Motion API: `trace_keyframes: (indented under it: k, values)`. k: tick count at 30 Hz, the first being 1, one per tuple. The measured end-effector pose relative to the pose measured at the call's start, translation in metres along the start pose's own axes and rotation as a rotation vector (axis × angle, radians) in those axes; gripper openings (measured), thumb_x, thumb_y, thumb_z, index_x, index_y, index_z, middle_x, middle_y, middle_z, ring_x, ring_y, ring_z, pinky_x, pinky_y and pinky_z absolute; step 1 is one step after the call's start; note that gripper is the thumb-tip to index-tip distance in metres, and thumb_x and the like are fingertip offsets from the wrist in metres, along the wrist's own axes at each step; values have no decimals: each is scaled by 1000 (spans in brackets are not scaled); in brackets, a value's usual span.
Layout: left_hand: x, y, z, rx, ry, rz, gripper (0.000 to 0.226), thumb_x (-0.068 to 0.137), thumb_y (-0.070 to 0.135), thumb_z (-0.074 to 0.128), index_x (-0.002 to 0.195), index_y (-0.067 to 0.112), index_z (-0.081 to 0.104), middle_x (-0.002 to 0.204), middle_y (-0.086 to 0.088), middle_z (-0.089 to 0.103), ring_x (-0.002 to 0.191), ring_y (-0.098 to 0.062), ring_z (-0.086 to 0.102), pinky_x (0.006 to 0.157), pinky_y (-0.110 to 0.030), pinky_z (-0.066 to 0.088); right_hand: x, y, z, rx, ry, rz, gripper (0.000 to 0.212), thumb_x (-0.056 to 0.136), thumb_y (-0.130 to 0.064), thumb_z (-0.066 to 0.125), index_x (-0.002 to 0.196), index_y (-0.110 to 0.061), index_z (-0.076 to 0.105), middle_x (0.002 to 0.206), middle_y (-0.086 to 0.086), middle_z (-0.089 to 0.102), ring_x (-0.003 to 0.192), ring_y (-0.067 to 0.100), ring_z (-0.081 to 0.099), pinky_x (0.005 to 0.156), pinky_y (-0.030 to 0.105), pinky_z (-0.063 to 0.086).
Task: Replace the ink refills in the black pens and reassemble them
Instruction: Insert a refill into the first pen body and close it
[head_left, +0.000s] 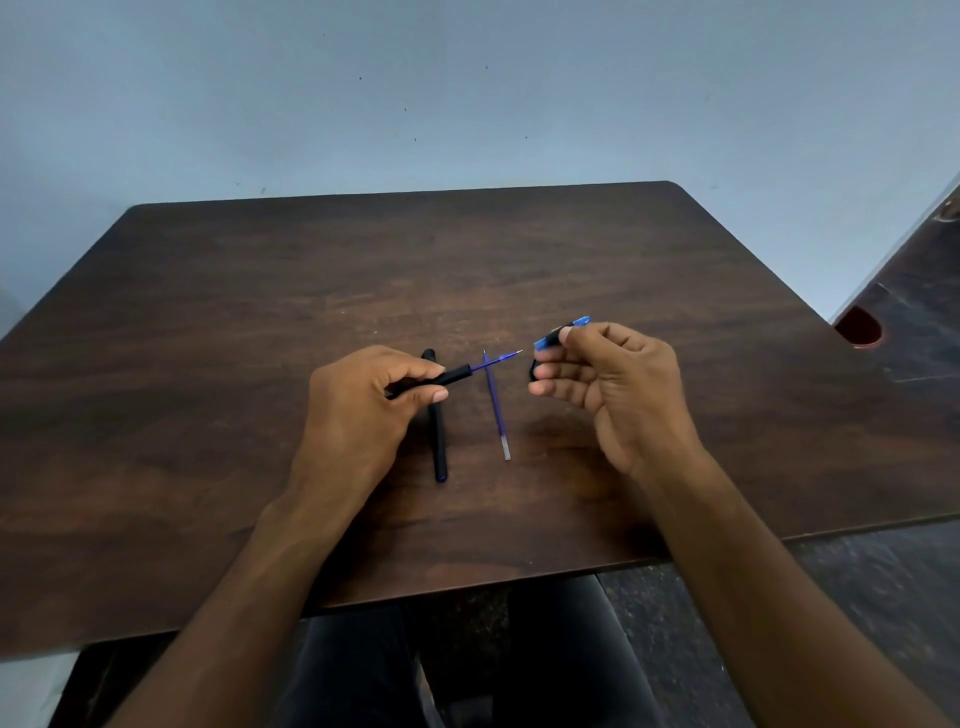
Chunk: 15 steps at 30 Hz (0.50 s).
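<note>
While my left hand curls round a black pen barrel, thumb and forefinger pinching it near its open end, a blue refill sticks out of that barrel and points right and a little away from me, its metal tip bare. Just behind this grip, a second black pen lies flat on the brown counter, running toward me, partly hidden under my fingers. Beside it to the right, a loose refill rests on the wood, its clear end nearer to me; the refill I hold crosses above its far end. Further right, my right hand hovers above the counter, palm turned to the left, fingers curled. Its grip pinches a small blue pen part between thumb and fingertips, and something dark shows under the curled fingers; what it is, I cannot tell.
</note>
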<state>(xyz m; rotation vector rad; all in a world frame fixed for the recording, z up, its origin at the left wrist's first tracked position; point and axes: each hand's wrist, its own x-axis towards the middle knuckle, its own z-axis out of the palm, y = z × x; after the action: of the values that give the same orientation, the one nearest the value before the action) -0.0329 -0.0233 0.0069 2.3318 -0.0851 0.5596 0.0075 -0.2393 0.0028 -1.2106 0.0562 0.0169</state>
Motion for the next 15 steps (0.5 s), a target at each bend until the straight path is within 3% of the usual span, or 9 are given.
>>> trace_keyframes:
  k: [4, 15]
  values:
    - [0, 0, 0, -2, -1, 12, 27, 71, 11, 85, 97, 14, 79, 91, 7, 72, 79, 7, 59, 77, 3, 38, -2, 6, 2, -5, -4, -27, 15, 96, -5, 64, 94, 8, 71, 87, 26, 76, 67, 30, 73, 60, 35, 61]
    - [2, -2, 1, 4, -6, 14, 28, 72, 12, 84, 99, 15, 79, 92, 9, 71, 79, 9, 57, 78, 4, 37, 1, 8, 3, -13, -31, -51, 13, 95, -7, 66, 93, 4, 73, 87, 26, 76, 67, 29, 74, 59, 37, 61]
